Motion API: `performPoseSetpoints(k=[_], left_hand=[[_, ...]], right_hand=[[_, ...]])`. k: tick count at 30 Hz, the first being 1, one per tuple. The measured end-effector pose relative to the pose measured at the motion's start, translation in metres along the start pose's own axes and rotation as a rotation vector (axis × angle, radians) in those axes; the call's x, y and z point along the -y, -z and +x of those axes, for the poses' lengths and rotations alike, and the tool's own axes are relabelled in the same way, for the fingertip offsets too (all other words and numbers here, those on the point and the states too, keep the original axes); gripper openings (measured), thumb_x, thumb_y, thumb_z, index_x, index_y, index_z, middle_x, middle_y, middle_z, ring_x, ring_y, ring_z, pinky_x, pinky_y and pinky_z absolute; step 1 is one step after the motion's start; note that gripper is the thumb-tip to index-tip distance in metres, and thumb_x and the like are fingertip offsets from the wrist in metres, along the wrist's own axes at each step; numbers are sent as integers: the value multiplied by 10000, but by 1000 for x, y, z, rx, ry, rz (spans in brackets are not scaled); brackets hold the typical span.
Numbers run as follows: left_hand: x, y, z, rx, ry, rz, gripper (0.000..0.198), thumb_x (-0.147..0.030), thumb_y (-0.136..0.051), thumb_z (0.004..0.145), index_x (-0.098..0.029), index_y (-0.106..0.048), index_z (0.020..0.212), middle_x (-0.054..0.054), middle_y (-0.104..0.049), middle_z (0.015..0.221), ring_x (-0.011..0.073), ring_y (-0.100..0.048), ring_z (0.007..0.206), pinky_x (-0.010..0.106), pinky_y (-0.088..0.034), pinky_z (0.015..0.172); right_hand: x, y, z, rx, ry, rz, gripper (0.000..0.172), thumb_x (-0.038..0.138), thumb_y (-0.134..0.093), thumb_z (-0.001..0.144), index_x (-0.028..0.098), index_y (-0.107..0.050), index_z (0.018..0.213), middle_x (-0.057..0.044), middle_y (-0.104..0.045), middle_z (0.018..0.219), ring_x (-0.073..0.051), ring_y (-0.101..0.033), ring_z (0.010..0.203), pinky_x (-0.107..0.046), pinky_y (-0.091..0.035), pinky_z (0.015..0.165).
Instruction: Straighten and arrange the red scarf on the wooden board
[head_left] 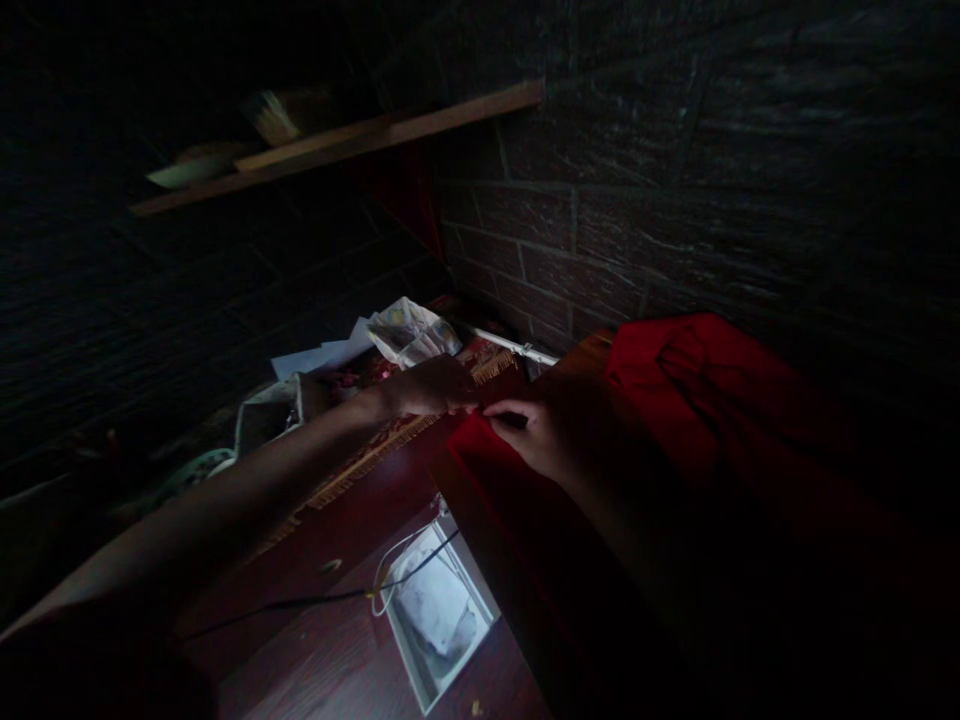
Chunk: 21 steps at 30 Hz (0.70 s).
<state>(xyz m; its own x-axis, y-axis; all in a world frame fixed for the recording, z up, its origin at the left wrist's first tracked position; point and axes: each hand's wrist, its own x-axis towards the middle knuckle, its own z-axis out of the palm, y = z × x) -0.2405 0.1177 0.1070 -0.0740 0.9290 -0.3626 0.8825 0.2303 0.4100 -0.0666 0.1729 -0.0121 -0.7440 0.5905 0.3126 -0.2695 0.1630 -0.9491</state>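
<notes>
The scene is very dark. A red cloth lies spread over a wooden desk top beside a brick wall. My left hand reaches in from the lower left, and its closed fingers pinch the cloth's near corner. My right hand comes from the lower right, fingers curled and pinching the same edge of the cloth. The two hands almost touch each other.
A fringed patterned mat lies under my left arm. Crumpled papers and white sheets sit behind it. An open white drawer with a cable is below. A wooden shelf hangs on the wall above.
</notes>
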Motion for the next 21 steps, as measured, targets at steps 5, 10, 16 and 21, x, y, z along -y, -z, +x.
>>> performPoseSetpoints(k=[5, 10, 16, 21], left_hand=[[-10, 2, -1, -46, 83, -22, 294, -371, -591, 789, -150, -781, 824, 12, -635, 607, 97, -507, 530, 208, -362, 531], [-8, 0, -4, -44, 113, -143, 280, -355, -626, 758, -172, -794, 887, 21, -678, 666, 103, -520, 558, 197, -342, 516], [2, -7, -11, -102, 165, -350, 289, -347, -676, 753, -176, -796, 951, 47, -688, 677, 118, -537, 578, 192, -374, 510], [21, -15, -14, -46, 93, -579, 330, -340, -757, 718, -184, -782, 1007, 67, -735, 833, 138, -625, 676, 204, -470, 595]], right_hand=[[2, 0, 2, -32, -74, -32, 157, 199, -658, 827, 174, -749, 953, -51, -759, 982, -188, -702, 930, -318, -526, 899], [5, 0, 2, -74, -55, -54, 142, 206, -634, 853, 180, -732, 953, -45, -753, 979, -182, -696, 933, -317, -522, 905], [5, -1, 0, -47, -75, -87, 147, 253, -697, 828, 184, -734, 952, -57, -754, 998, -197, -702, 959, -322, -534, 901], [4, 0, 1, -53, -36, -89, 136, 180, -653, 842, 166, -737, 948, -63, -758, 985, -187, -708, 934, -316, -535, 899]])
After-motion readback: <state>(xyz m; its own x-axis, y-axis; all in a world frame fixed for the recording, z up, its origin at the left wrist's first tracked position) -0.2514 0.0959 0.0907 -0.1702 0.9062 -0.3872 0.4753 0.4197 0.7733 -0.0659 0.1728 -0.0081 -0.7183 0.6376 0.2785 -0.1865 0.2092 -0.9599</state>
